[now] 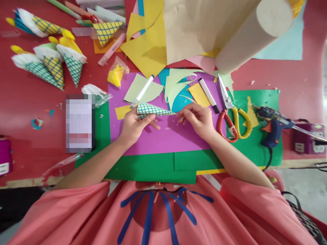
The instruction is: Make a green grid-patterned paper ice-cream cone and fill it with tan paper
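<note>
A pale paper cone with a blue-green grid (153,110) lies sideways over the purple sheet (163,136), its tip pointing right. My left hand (136,124) holds the cone's wide end between thumb and fingers. At the tip, my right hand (198,119) has its fingers bent and pressed together; whether they grip the tip is hard to tell. Just behind the cone is a white marker (143,90). A capped marker (208,95) lies beyond my right hand, and scissors with red and yellow handles (227,102) are to its right.
Finished-looking paper cones (52,64) lie at the back left. A phone (79,124) is at the left. A blue glue gun (274,131) with its cable sits at the right. A large paper roll (250,37), yellow sheets (150,51) and green paper scraps (176,85) occupy the back.
</note>
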A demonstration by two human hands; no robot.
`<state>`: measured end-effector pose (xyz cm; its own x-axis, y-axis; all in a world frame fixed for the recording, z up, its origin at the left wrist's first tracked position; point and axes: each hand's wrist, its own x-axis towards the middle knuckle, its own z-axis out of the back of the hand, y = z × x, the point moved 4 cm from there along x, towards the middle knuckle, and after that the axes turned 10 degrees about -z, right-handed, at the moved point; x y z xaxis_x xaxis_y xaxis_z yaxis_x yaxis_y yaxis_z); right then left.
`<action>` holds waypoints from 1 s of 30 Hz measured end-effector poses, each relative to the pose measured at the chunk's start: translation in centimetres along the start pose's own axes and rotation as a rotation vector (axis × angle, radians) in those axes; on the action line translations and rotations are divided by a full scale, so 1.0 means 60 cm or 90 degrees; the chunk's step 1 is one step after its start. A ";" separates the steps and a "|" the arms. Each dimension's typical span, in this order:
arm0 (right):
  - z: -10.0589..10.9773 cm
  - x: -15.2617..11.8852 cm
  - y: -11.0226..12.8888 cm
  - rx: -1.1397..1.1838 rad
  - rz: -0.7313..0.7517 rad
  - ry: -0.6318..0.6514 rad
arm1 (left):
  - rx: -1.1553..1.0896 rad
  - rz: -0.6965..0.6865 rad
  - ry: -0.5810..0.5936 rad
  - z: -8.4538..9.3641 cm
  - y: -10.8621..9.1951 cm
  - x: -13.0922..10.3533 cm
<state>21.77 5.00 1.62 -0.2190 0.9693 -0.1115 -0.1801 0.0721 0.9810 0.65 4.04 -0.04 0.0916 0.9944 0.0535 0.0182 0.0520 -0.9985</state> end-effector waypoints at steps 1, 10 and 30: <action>-0.002 0.000 0.000 -0.019 0.007 0.005 | 0.000 0.003 0.002 -0.001 0.000 0.000; -0.016 -0.006 0.005 -0.202 0.105 0.052 | -0.010 0.041 0.040 -0.008 0.000 -0.004; -0.023 0.003 0.004 -0.180 0.062 0.078 | -0.032 0.052 0.080 -0.016 0.000 -0.002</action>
<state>20.35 4.85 1.63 -0.3595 0.9315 -0.0552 -0.4081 -0.1037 0.9070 1.58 3.82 -0.04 0.2180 0.9757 -0.0239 0.0544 -0.0366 -0.9978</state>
